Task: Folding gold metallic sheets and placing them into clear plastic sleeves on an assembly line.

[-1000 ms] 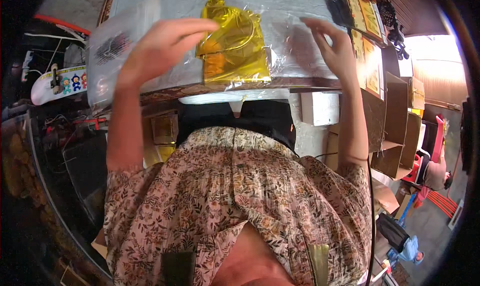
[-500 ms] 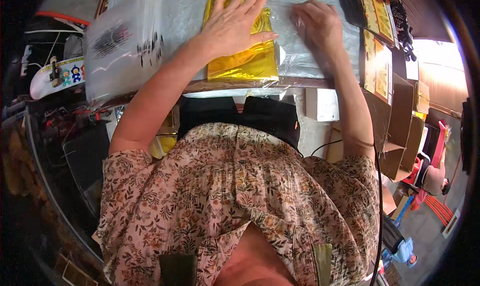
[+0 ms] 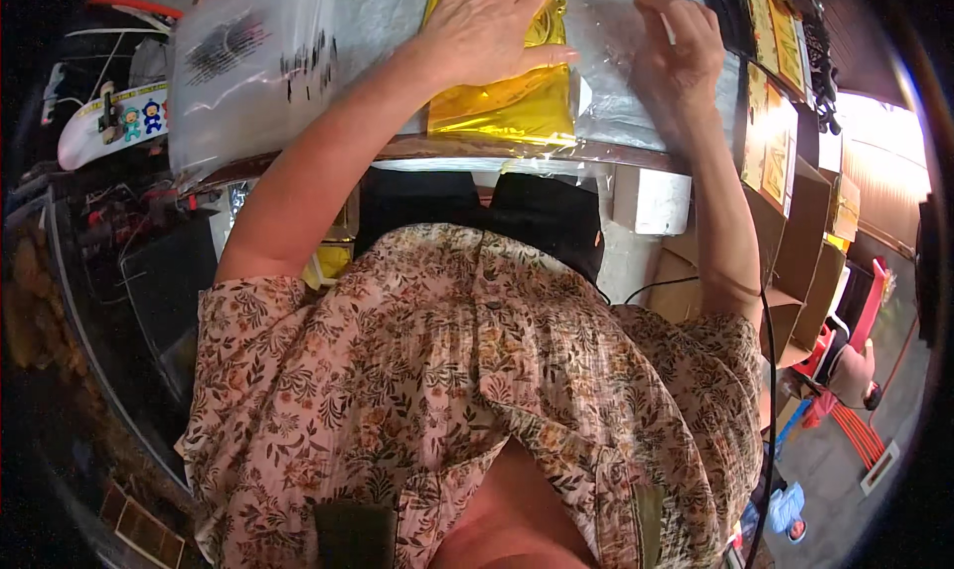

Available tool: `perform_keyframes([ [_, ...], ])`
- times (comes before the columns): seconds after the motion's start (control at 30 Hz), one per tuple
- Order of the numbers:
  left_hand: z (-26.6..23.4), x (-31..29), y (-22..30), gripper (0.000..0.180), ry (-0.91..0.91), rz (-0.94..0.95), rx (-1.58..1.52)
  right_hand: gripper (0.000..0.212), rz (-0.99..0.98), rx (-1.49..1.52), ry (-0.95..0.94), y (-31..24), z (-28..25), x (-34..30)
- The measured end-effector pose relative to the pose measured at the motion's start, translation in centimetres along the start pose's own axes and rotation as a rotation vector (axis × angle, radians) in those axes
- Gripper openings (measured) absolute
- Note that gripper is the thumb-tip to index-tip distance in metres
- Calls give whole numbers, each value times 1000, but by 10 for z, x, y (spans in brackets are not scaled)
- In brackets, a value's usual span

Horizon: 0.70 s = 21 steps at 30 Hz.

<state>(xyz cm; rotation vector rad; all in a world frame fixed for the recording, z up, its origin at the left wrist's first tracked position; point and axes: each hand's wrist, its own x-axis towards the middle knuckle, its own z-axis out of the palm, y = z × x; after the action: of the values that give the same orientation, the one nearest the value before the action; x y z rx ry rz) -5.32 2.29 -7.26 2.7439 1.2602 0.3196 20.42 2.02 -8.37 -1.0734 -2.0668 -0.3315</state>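
My left hand (image 3: 497, 37) lies flat, fingers spread, on a shiny yellow foil piece (image 3: 507, 112), folded flat in clear film at the table's front edge. A small white tag (image 3: 583, 99) shows at its right side. To the right, my right hand (image 3: 691, 52) is just above or on the plastic-covered table (image 3: 616, 112). Its fingers are bent and apart, with a gap between them, and some motion blur. I see nothing held in it.
A stack of clear plastic bags (image 3: 248, 82) with black print lies on the left. Patterned boxes (image 3: 770, 132) line the right side, above open cardboard boxes (image 3: 800, 261). A white box (image 3: 651, 199) stands below the table. Another person (image 3: 850, 370) is far right. A black cable (image 3: 767, 390) hangs beside me.
My right hand has moved right, away from the yellow foil piece, and its fingers have loosened. My left hand stays flat on the foil. The whole view has shifted slightly.
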Motion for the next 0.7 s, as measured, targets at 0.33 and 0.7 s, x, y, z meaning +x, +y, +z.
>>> perform_keyframes([
  [0.33,20,72,-46,39,66,31,-225,44,830,438,-323,-5,-1,2],
  [0.7,-50,128,-83,28,-410,71,-823,37,906,879,-13,4,2,21],
])
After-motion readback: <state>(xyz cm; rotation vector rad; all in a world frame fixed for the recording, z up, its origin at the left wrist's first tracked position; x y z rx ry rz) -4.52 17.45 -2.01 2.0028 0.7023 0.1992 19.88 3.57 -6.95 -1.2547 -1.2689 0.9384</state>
